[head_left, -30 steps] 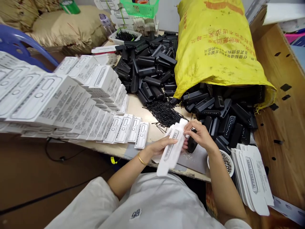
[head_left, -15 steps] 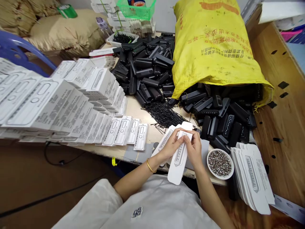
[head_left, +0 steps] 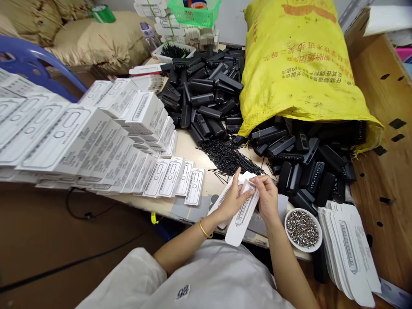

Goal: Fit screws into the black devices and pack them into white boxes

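Both hands hold a long white cardboard box (head_left: 242, 219) with a printed window, tilted over the table's near edge. My left hand (head_left: 232, 198), with a gold bangle at the wrist, grips its left side. My right hand (head_left: 268, 194) pinches the flap at the box's top end. Whether a black part is inside the box cannot be seen. Just beyond the hands lies a heap of thin black pins (head_left: 225, 155). A white bowl of small metal balls (head_left: 302, 228) sits right of my right wrist.
Rows of closed white boxes (head_left: 96, 137) fill the table's left. Black plastic parts (head_left: 206, 98) are piled at the back and spill from a yellow sack (head_left: 299, 68). Flat unfolded boxes (head_left: 349, 249) are stacked at the right. A blue chair (head_left: 28, 64) stands far left.
A second ago my right hand held a black part beside the box. Both hands have since closed on the box's top end and work its flap; the black part is out of sight.
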`<state>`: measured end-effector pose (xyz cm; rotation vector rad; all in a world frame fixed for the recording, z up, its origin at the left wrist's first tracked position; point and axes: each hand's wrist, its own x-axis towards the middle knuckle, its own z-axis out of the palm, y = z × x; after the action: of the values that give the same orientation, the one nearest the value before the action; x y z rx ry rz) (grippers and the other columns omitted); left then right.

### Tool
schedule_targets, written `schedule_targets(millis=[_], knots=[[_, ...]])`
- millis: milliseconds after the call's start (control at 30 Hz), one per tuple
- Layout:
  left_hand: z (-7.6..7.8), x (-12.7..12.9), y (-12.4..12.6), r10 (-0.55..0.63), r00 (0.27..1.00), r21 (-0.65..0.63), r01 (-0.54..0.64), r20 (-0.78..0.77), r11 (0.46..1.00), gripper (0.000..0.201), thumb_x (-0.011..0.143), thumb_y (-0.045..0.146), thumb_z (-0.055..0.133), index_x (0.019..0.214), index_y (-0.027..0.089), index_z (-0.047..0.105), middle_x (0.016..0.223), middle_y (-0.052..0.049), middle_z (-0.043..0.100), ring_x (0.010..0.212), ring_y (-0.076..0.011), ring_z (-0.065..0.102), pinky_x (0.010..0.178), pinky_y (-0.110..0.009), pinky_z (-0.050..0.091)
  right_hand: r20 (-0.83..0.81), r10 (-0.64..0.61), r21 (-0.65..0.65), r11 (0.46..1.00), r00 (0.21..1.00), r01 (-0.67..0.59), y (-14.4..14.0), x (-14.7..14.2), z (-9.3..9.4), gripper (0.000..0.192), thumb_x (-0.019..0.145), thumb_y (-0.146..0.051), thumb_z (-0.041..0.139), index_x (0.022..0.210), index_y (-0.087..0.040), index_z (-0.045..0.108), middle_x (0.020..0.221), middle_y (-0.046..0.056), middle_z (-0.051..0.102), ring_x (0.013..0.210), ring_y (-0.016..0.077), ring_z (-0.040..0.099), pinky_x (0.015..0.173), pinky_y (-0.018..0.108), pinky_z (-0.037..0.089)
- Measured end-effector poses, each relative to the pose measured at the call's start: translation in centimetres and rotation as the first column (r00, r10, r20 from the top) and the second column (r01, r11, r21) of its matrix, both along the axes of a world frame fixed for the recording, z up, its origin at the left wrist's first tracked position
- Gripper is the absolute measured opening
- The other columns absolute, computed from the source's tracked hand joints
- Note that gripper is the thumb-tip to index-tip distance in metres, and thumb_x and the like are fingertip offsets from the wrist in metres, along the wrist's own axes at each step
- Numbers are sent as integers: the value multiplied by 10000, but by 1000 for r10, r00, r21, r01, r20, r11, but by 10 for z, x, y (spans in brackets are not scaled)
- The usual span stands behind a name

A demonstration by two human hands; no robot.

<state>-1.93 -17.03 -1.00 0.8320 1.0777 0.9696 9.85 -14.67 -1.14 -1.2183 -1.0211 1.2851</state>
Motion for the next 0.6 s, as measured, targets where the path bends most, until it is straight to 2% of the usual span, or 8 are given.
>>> schedule_targets(millis=[67, 133, 300, 333, 400, 500, 533, 600], knots=[[3, -1, -2, -13, 992, 83, 24, -126, 996, 931, 832, 448, 651, 1519, 181, 82, 1077, -103, 667, 996, -221, 625, 947, -397, 446, -36, -12, -84, 996, 999, 9, 4, 1, -1, 327, 761, -499, 675, 747, -205, 534, 693, -28, 573, 601, 112, 519, 567, 245, 446], [5, -2, -2, -23, 980, 108, 45, -197, 993, 919, 839, 430, 643, 1524, 182, 82, 1068, -97, 671, 994, -227, 622, 959, -406, 433, -39, -2, -117, 993, 999, -3, 6, 1, -2, 343, 749, -524, 672, 747, -202, 556, 668, -27, 576, 564, 110, 503, 532, 243, 434], [1, -4, 3, -88, 988, 64, 96, -124, 993, 933, 871, 467, 586, 1534, 201, -15, 884, -26, 671, 771, -180, 623, 817, -357, 484, 68, -71, 59, 996, 995, 67, -3, -3, -1, 332, 824, -501, 603, 705, -191, 626, 788, 37, 670, 774, 176, 616, 748, 332, 498], [-2, -4, 4, -93, 988, 49, 100, -127, 994, 915, 872, 478, 582, 1535, 198, 18, 890, -33, 670, 800, -190, 630, 833, -367, 485, 93, -71, 80, 995, 993, 64, -7, -3, -1, 317, 824, -483, 609, 694, -195, 624, 799, 38, 677, 800, 184, 623, 776, 343, 496], [-6, -3, 4, -41, 985, 42, 49, -169, 998, 844, 862, 497, 589, 1522, 192, 161, 1054, -95, 665, 1023, -239, 618, 949, -404, 450, 139, -24, 76, 997, 990, 13, -12, -2, -2, 289, 817, -456, 625, 683, -200, 619, 797, 36, 687, 797, 185, 626, 783, 347, 492], [-6, -3, 5, 62, 977, 66, -49, -204, 997, 663, 899, 521, 506, 1463, 215, 337, 1363, -139, 527, 1347, -276, 416, 1106, -430, 329, 130, 10, 15, 1000, 991, -12, -9, 6, -4, 263, 795, -449, 651, 722, -199, 619, 857, 44, 704, 809, 180, 625, 777, 337, 488], [-4, -3, 6, 31, 982, 83, -16, -185, 996, 619, 919, 517, 461, 1457, 232, 348, 1390, -135, 509, 1367, -276, 398, 1115, -446, 322, 94, -50, -3, 999, 994, 50, -6, 9, -4, 270, 778, -460, 665, 739, -198, 610, 887, 45, 705, 811, 175, 624, 768, 330, 488], [2, -3, 6, -115, 979, 199, 148, -171, 969, 597, 904, 489, 501, 1441, 258, 375, 1409, -130, 496, 1371, -286, 399, 1120, -485, 317, 2, -245, -38, 969, 969, 245, 3, 15, -2, 316, 748, -501, 679, 772, -202, 580, 894, 33, 695, 765, 155, 614, 721, 307, 489]])
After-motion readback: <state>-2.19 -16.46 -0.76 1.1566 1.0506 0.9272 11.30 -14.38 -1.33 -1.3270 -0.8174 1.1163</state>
